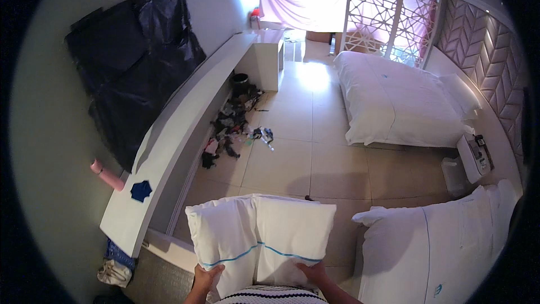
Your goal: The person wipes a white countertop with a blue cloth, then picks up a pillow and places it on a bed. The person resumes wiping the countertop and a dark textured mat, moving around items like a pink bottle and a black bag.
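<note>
A thick folded white cloth with a thin blue stripe (291,228), bent at its middle, is held up in front of my body above the tiled floor. My left hand (207,276) grips its lower left edge, thumb on top near the stripe. On the lower right edge my right hand (313,271) has the same kind of hold, its thumb over the cloth. The fingers of both hands are hidden beneath it.
To the right stands a bed with white bedding (400,245); a second white bed (400,101) is farther off. A long white shelf (185,109) runs along the left wall, with a pink bottle (107,175) and dark blue cloth (141,191) on it. Clothes (230,122) lie heaped on the floor.
</note>
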Demonstrator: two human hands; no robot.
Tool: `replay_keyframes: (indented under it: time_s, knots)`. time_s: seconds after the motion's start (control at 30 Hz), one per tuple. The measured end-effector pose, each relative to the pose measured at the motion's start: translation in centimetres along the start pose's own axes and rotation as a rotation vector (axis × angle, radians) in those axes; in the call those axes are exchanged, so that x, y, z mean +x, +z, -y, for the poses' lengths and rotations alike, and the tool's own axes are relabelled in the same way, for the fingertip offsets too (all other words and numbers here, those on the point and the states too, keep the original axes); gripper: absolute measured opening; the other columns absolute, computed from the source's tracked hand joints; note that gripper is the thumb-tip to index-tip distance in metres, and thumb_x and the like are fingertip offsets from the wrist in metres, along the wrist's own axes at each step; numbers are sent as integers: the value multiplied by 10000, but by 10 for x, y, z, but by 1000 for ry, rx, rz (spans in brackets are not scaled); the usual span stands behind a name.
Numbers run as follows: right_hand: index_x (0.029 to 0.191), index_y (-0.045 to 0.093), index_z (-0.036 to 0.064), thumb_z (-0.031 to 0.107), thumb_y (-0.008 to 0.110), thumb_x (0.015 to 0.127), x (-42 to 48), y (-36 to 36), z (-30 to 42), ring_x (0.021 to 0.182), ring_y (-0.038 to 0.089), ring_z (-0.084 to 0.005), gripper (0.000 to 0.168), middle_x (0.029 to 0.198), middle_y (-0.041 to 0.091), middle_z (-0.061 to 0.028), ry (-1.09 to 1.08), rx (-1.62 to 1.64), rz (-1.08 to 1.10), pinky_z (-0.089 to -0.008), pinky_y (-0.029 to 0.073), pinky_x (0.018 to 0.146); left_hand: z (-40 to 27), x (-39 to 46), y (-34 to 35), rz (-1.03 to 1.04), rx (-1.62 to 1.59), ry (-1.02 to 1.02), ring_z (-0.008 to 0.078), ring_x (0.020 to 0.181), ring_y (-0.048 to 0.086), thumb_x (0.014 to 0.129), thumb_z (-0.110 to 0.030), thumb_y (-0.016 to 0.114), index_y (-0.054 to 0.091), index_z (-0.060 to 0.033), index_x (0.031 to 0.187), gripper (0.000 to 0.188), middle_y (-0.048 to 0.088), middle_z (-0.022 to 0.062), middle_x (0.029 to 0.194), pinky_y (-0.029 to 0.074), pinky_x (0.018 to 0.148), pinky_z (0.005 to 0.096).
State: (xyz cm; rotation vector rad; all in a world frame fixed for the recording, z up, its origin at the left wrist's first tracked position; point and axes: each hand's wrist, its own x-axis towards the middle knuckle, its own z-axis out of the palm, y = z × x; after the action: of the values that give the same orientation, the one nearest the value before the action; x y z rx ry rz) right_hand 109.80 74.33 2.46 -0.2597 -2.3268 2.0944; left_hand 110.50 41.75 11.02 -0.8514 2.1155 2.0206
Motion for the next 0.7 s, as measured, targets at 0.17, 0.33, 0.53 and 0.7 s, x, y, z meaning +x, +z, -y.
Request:
replay_keyframes:
  time_s: [0.17, 0.33, 0.53, 0.7]
  knots:
    - [1067, 572, 1, 69, 730, 692, 55, -30, -21, 934, 589, -185, 413, 1016, 631, -89, -28, 51, -26, -333, 470, 821, -20, 74, 51, 190, -84, 91, 146, 749, 602, 677, -59, 760, 623, 12, 974, 335, 649, 61, 868, 483, 697, 296]
    - [1061, 559, -10, 25, 705, 681, 137, -28, 26, 932, 588, -214, 408, 1018, 623, -104, 34, 133, -199, -341, 470, 824, -84, 155, 114, 220, 99, 110, 145, 812, 599, 696, -59, 756, 602, 29, 1019, 368, 650, 70, 923, 476, 746, 287]
    - [1075, 546, -39, 20, 706, 665, 225, -35, 63, 940, 593, -224, 444, 1025, 621, -128, 114, 43, -306, -349, 471, 835, -125, 258, 160, 336, 68, 98, 168, 879, 597, 677, -116, 788, 561, 28, 1076, 481, 638, 93, 991, 474, 803, 300]
    - [1065, 556, -42, 40, 719, 667, 299, -38, 102, 945, 598, -227, 438, 1026, 626, -134, 213, 281, -323, -353, 475, 833, -165, 318, 199, 334, 120, 33, 167, 893, 597, 667, -164, 801, 572, 1, 1065, 488, 636, 89, 999, 475, 805, 307]
